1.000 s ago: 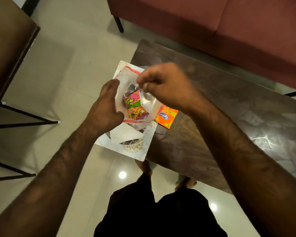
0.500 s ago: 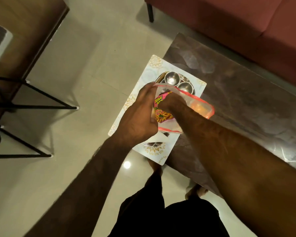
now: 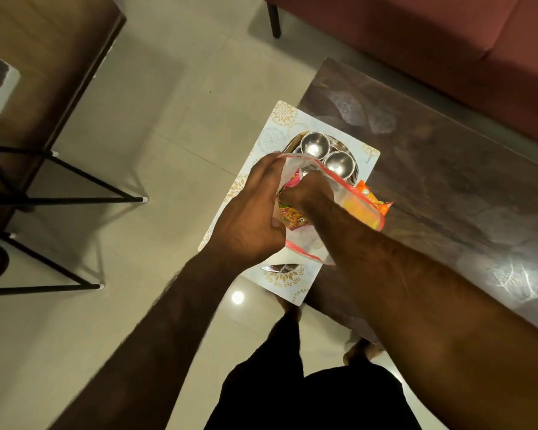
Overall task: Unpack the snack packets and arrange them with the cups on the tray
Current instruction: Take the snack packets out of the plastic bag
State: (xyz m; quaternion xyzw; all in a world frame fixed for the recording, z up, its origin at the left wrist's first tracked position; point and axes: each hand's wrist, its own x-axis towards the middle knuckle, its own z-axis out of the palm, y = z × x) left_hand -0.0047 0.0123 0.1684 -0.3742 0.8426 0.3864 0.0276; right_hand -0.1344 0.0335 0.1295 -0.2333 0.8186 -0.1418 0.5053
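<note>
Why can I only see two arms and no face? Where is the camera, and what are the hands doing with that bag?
The camera sits on the person's head and looks down, so you see their arms the way you see your own. There is only this one view.

The left hand pinches open a clear bag. The right hand reaches inside to a pink snack packet; whether it grips it is hard to see.

Underneath, on a dark table, lies a white patterned mat with a steel tray holding two steel cups. An orange packet lies near the cups, partly behind the bag.
</note>
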